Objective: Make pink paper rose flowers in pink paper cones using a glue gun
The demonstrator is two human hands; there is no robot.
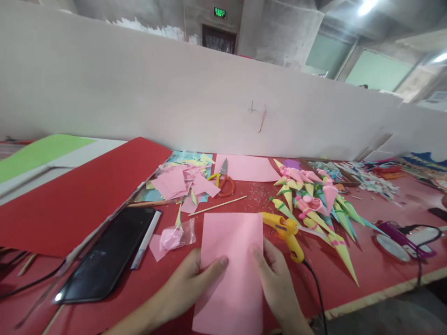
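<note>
A pink sheet of paper [232, 242] is held upright in front of me, between both hands. My left hand [195, 274] grips its left edge, thumb flat on the near face and fingers hidden behind. At the right edge my right hand [274, 270] pinches the sheet the same way. Just beyond the sheet lies a yellow hot glue gun [284, 228] with a black cord. Left of the sheet are a clear plastic bag with pink pieces [174, 237] and a thin wooden stick [218, 205].
Scissors [225, 181] lie by pink paper scraps [171, 181]. Several paper cones [310, 195] are heaped at right. A black phone [108, 256] and a white pen [146, 239] rest at left, beside red board [87, 195]. A white partition [174, 93] stands behind.
</note>
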